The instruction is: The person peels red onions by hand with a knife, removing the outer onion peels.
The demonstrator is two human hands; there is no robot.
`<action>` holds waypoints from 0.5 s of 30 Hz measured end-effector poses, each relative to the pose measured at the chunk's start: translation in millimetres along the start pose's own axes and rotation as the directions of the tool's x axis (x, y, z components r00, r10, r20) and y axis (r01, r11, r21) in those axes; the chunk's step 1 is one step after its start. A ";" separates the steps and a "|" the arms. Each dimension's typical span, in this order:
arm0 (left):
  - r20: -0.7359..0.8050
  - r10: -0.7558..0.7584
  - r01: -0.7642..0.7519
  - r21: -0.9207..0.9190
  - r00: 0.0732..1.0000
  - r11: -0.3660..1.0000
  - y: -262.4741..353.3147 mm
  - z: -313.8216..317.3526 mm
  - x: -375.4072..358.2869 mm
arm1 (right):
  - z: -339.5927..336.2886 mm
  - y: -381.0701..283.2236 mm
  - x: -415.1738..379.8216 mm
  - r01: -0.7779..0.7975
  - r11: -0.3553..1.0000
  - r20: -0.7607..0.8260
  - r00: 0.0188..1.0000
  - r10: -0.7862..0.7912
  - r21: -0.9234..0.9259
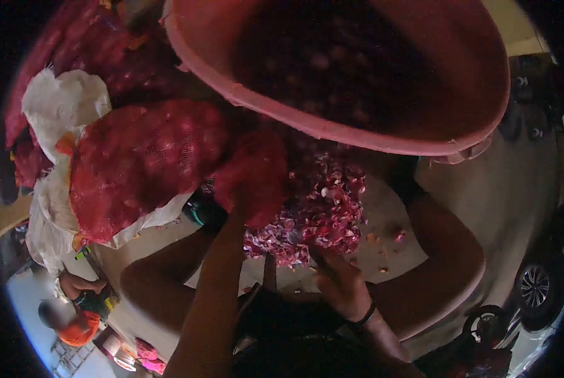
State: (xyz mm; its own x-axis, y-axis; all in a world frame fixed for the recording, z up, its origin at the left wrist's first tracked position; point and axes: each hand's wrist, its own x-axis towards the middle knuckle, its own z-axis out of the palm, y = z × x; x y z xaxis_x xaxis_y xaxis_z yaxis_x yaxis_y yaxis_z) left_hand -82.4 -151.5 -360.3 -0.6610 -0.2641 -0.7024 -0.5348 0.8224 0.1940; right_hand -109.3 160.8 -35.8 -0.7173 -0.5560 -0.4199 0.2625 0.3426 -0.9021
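My left hand (240, 200) reaches up into the loose part of a red mesh sack (146, 167), and the mesh hides its fingers. The sack is full and lies on its side to the left. Between my spread legs is a heap of pink and purple onion skins (332, 217). My right hand (346, 288), with a dark band at the wrist, is curled low at the heap's near edge. Something dark and narrow shows at its fingertips, too dim to name. Left of it a thin upright piece (269, 272) stands before the heap.
A large pink tub (351, 135), holding dim roundish things, rises beyond the heap. More red sacks (99, 41) and white sacks (65, 97) are piled at the left. Another person (79, 324) sits at the lower left. A vehicle wheel (537, 286) is at the right.
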 end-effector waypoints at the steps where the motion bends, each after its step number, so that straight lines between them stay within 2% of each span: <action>1: 0.008 -0.006 0.006 0.006 1.000 1.000 -2.4 -1.1 -1.7 | -0.5 0.4 -0.1 0.011 1.000 -0.003 1.000 -0.011 -0.002; 3: 0.017 -0.020 0.020 0.022 1.000 1.000 -7.0 -2.4 -2.8 | 2.0 1.2 -0.2 0.037 0.999 0.001 0.999 -0.037 0.000; 6: 0.030 -0.032 0.031 0.035 0.999 0.999 -7.3 -1.9 -2.6 | -3.0 -5.8 -0.5 -0.016 0.999 0.061 0.998 0.019 -0.036; 9: 0.041 -0.041 0.039 0.043 0.998 0.998 -4.8 -0.2 -1.8 | -8.3 -5.7 1.9 0.030 0.998 0.033 0.999 -0.028 -0.054; 12: 0.049 -0.041 0.039 0.047 0.998 0.998 -2.2 -0.5 0.2 | -6.9 -6.6 1.3 -0.079 0.996 0.050 0.996 0.078 0.032; 15: 0.053 -0.037 0.034 0.056 0.998 0.998 2.1 1.0 1.3 | -0.1 1.2 -1.7 -0.114 0.986 0.038 0.993 0.110 0.123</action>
State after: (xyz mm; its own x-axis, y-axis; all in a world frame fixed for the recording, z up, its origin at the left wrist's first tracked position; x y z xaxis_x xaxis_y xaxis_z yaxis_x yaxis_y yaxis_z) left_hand -83.9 -149.6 -361.5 -0.6120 -0.2667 -0.7445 -0.5266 0.8398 0.1320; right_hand -107.8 162.3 -36.2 -0.6589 -0.5435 -0.5201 0.4202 0.3076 -0.8537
